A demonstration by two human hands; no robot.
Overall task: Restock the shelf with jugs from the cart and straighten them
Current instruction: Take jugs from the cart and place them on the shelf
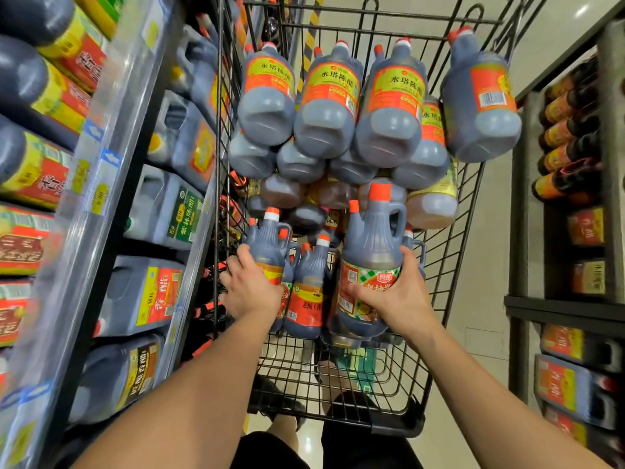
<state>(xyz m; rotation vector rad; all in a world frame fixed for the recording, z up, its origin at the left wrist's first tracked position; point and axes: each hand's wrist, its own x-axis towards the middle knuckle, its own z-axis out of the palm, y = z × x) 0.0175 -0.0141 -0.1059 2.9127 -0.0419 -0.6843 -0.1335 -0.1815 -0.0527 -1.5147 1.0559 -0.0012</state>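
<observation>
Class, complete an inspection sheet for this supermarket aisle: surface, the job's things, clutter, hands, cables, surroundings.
Surface: wire cart, its floor partly bare near the person.
Job's things: piled jugs lying at the far end; upright jugs nearer.
Clutter: amber bottles under the pile.
Hands: left hand grips a small jug; right hand grips a checked-label jug.
Cables: nothing seen.
Surroundings: left shelf stocked with jugs; right rack of bottles.

1. My left hand [252, 289] covers part of the small jug's [267, 242] label.
2. My right hand's [399, 296] fingers [411, 265] end hidden behind the tall jug [372, 238].
3. The shelf jugs [37, 170] are blurred, edge-cut.
4. The lower jugs [299, 162] in the cart [446, 252] lie half buried.
</observation>
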